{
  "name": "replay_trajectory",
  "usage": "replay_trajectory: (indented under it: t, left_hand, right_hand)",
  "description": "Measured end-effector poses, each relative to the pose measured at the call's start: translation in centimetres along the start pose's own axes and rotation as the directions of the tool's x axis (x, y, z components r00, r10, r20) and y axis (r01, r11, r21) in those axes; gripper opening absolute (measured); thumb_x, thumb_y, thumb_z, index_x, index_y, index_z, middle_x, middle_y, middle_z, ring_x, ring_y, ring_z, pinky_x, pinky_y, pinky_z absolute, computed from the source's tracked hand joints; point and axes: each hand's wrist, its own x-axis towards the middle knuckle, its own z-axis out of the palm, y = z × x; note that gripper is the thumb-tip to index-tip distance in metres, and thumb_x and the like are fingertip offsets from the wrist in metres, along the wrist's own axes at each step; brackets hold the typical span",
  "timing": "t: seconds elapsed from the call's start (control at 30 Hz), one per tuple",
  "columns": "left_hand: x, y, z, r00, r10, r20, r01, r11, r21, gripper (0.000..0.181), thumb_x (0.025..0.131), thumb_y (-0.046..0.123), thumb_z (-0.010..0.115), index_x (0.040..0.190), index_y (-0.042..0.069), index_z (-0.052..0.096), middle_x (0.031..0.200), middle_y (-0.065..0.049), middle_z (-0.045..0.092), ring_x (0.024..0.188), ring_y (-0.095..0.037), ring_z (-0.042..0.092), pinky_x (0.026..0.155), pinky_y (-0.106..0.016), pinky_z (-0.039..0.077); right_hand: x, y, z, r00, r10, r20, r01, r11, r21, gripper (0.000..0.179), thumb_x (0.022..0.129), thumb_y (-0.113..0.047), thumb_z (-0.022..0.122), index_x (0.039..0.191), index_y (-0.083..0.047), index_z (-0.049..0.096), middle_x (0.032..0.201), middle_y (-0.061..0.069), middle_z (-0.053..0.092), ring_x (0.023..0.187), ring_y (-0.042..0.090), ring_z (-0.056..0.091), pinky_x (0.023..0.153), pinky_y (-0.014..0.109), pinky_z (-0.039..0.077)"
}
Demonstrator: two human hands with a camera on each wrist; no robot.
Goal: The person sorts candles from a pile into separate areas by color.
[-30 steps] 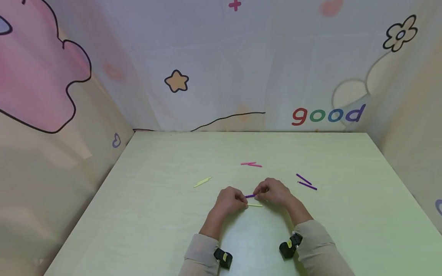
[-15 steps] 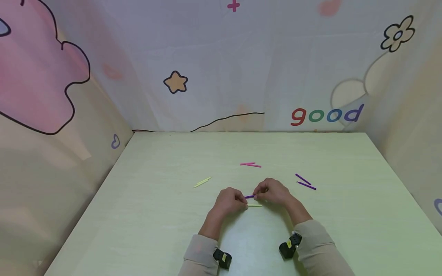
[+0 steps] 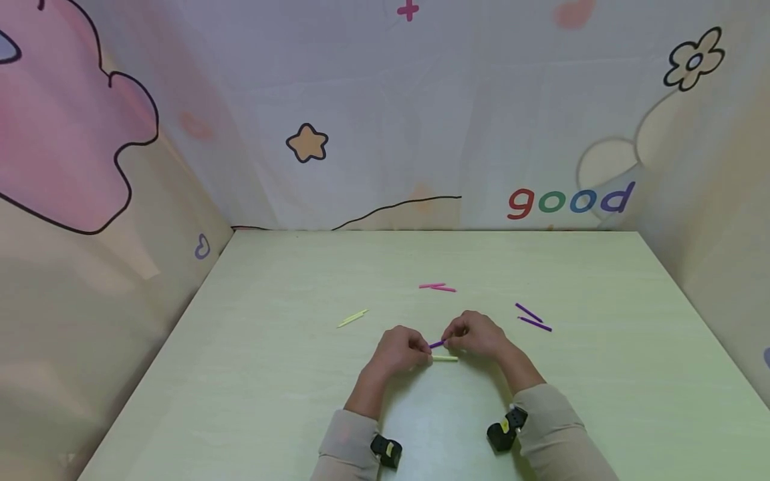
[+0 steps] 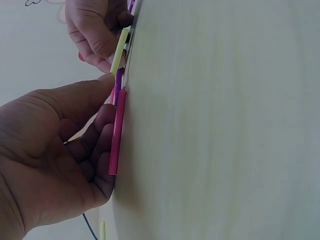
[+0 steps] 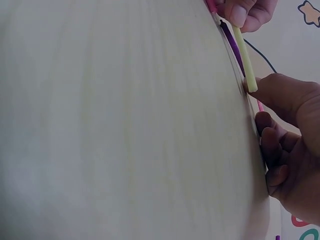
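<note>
In the head view my left hand [image 3: 400,349] and right hand [image 3: 476,334] meet low over the table, fingers curled, at opposite ends of a short purple stick [image 3: 437,344]. The right fingertips pinch its right end; the left fingertips are at its left end, their exact contact partly hidden. Just in front lies a pale yellow stick [image 3: 445,359], its left end by my left thumb. The left wrist view has a pink stick [image 4: 119,132] beside the curled left fingers, mostly hidden from the head view.
On the pale table [image 3: 271,374], two yellow sticks [image 3: 352,318] lie at left, two pink sticks [image 3: 437,286] farther back, and two purple sticks [image 3: 533,318] at right. A printed cloth [image 3: 373,100] stands behind the table's far edge.
The purple stick between my fingertips has shifted very slightly toward me and tilted a little. Both hands stay almost in place; the loose sticks have not moved.
</note>
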Motion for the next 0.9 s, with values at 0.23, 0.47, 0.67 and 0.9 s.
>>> replay_trajectory:
  t: [0.23,0.47,0.67,0.9]
  left_hand:
    - [-0.4,0.1,-0.6,1.0,0.008,0.012,-0.008,1.0,-0.018,0.005,0.073,0.008,0.075,0.074,0.008,0.07,0.064,0.007,0.06,0.061,-0.008,0.049,0.055,-0.024,0.042]
    - [-0.5,-0.1,-1.0,1.0,0.015,0.012,-0.015,0.999,-0.032,0.004,0.077,0.006,0.073,0.076,0.006,0.069,0.065,0.006,0.061,0.062,-0.008,0.052,0.057,-0.024,0.042]
    - [-0.7,-0.5,-1.3,1.0,0.024,-0.017,-0.024,0.999,0.024,0.004,0.08,0.007,0.069,0.077,0.007,0.067,0.067,0.005,0.057,0.062,-0.009,0.049,0.057,-0.024,0.041]
    - [-0.9,-1.0,-1.8,0.999,0.041,-0.033,-0.04,0.999,0.024,0.005,0.081,0.008,0.068,0.08,0.004,0.067,0.069,0.005,0.057,0.066,-0.009,0.049,0.062,-0.024,0.041]
  right_hand:
    - [0.1,0.1,0.0,1.0,-0.008,0.0,0.008,1.0,0.011,0.005,0.078,-0.011,0.073,0.082,-0.013,0.072,0.081,-0.003,0.054,0.077,0.015,0.047,0.068,0.032,0.038]
    - [0.0,0.2,0.0,1.0,0.0,0.003,0.0,1.0,0.021,0.005,0.078,-0.01,0.073,0.083,-0.012,0.073,0.081,-0.002,0.054,0.077,0.016,0.046,0.068,0.032,0.038]
    - [0.0,0.2,-0.1,1.0,-0.005,0.014,0.004,1.0,0.031,0.005,0.078,-0.01,0.073,0.083,-0.01,0.072,0.081,-0.001,0.054,0.076,0.016,0.046,0.067,0.031,0.038]
    - [0.1,0.2,0.0,1.0,0.01,0.003,-0.01,1.0,0.024,0.004,0.078,-0.011,0.074,0.082,-0.012,0.072,0.08,-0.002,0.053,0.076,0.016,0.046,0.067,0.031,0.038]
